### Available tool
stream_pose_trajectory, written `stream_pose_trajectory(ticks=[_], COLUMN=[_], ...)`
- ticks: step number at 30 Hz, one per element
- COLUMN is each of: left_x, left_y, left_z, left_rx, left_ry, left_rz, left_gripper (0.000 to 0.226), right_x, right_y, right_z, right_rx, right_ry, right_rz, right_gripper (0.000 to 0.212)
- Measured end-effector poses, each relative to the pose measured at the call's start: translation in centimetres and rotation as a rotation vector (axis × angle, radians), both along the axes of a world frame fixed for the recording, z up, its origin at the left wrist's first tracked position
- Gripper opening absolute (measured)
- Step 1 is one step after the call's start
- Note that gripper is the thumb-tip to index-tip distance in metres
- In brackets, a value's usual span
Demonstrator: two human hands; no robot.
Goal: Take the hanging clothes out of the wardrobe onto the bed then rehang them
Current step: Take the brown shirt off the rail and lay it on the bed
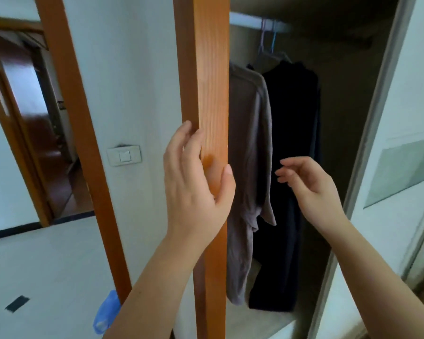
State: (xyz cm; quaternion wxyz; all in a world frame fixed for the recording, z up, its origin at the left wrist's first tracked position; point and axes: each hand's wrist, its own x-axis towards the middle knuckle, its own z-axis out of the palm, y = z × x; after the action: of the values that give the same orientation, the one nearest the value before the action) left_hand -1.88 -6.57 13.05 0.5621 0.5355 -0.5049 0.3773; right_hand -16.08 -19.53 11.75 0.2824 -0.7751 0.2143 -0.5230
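Wardrobe (pixel 348 113) open, left hand (pixel 196 184) straight-fingered on door edge (pixel 206 77), right hand (pixel 311 187) loosely curled, empty, beside clothes (pixel 252 123)

White-walled room with an open doorway, in soft, even light

A white wall (pixel 132 81) carries a pale light switch (pixel 124 155). To its left an orange wooden door frame (pixel 66 94) opens onto a darker space with a red-brown door (pixel 34 113). The pale floor (pixel 47 260) bears a small dark patch (pixel 17 303); a blue plastic bag (pixel 107 311) lies at the frame's foot.
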Motion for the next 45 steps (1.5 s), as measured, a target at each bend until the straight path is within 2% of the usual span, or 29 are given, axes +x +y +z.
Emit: stream_pose_trajectory(ticks=[3,10,15,23,26,28,31,35,45], left_x=[-0.1,1.0,1.2,1.3,1.2,1.3,1.4,1.5,1.6], left_y=[-0.8,-2.1,-3.1,-3.0,-2.9,-3.0,-3.1,-3.1,-3.3], left_z=[3.3,8.4,8.4,8.2,8.2,8.2,8.1,8.1,7.9], left_rx=[-0.041,-0.059,-0.016,-0.029,-0.023,-0.024,-0.025,-0.028,-0.062], left_ry=[-0.040,-0.006,0.019,0.029,0.044,0.049,0.044,0.045,0.029], left_rz=[0.002,0.038,0.049,-0.068,-0.078,-0.075,-0.062,-0.047,-0.093], left_gripper=[0.052,0.070,0.079,0.076,0.079,0.079,0.079,0.080,0.079], right_x=[0.7,3.9,7.2,12.1,13.3,13.9,14.2,14.4,14.6], right_y=[-1.0,-4.0,-6.5,-9.7,-10.9,-11.7,-12.5,-12.6,-11.2], right_z=[3.8,10.8,14.4,18.8,19.0,18.7,17.9,17.5,19.6], right_rx=[-0.106,-0.257,-0.341,-0.267,-0.281,-0.240,-0.197,-0.075,-0.126], right_ry=[-0.031,-0.045,0.016,0.350,0.474,0.510,0.474,0.297,0.048], right_rz=[0.022,-0.034,-0.155,-0.423,-0.459,-0.424,-0.300,-0.189,-0.300], right_gripper=[0.033,0.017,0.028,0.046,0.027,0.026,0.027,0.029,0.024])
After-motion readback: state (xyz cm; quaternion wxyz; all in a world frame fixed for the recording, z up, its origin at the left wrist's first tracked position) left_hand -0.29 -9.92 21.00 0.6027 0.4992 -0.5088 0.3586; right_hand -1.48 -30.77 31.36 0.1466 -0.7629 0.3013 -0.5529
